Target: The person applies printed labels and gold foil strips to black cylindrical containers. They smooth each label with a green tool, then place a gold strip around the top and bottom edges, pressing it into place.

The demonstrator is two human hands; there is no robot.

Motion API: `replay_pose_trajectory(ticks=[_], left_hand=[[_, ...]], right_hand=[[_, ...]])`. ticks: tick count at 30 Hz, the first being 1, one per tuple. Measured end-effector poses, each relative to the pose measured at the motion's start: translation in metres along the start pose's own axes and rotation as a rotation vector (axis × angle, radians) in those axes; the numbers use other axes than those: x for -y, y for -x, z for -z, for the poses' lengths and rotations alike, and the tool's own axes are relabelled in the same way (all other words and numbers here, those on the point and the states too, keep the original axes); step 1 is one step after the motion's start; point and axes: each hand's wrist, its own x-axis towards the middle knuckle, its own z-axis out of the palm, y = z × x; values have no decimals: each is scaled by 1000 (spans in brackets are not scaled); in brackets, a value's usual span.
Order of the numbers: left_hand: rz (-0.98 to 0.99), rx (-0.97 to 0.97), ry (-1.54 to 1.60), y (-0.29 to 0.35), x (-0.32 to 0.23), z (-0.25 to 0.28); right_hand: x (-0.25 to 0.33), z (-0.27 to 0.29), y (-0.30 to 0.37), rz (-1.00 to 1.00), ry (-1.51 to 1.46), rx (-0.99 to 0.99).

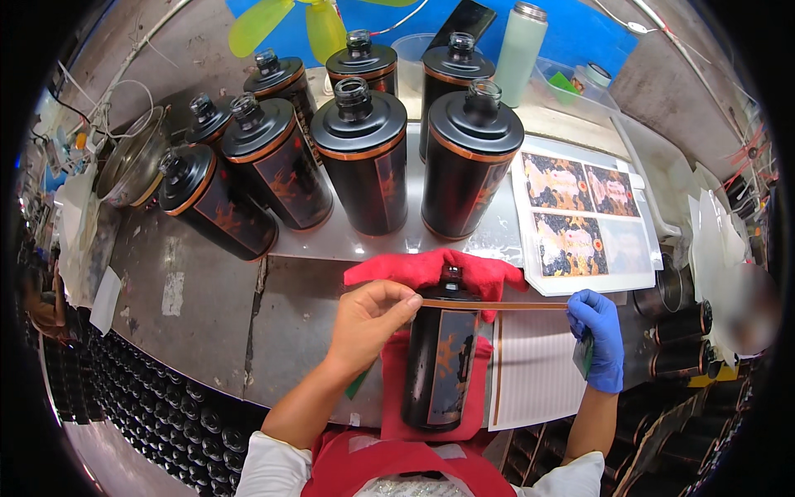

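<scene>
My bare left hand (371, 325) and my blue-gloved right hand (598, 335) pinch opposite ends of a thin copper-coloured strip (530, 306). The strip is stretched straight across the shoulder of a black bottle (421, 364) with a flame-patterned panel. This bottle lies on a red cloth (397, 270), its neck pointing away from me. A flat dark green piece (586, 354) shows beneath my right palm; whether the fingers hold it, I cannot tell. By my left wrist, another green piece (358, 383) is partly hidden. A white sheet of copper strips (538, 364) lies beside the bottle on the right.
Several black bottles (360, 186) with copper bands stand across the back. Printed label sheets (571, 224) lie at right, near a pale green flask (522, 54). A yellow-green fan (325, 31) is at the far edge. Many more bottles (166, 406) stand below the table's left side.
</scene>
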Motion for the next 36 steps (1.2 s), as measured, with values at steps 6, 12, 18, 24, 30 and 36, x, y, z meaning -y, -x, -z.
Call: replay_pose_trajectory(ticks=[6, 12, 18, 24, 30, 36], left_hand=[[-4, -38, -13, -4, 7, -2], [-3, -60, -60, -5, 9, -2], [-13, -75, -17, -6, 15, 0], [-2, -175, 302, 1, 31, -13], [26, -183, 326, -2, 37, -14], [73, -281, 318, 3, 31, -14]], right_hand=[[-5, 1, -6, -1, 3, -3], [-8, 0, -8, 1, -2, -38], [-11, -1, -9, -12, 6, -46], [-12, -4, -8, -42, 34, -60], [-17, -2, -9, -19, -6, -57], [-19, -2, -10, 1, -8, -50]])
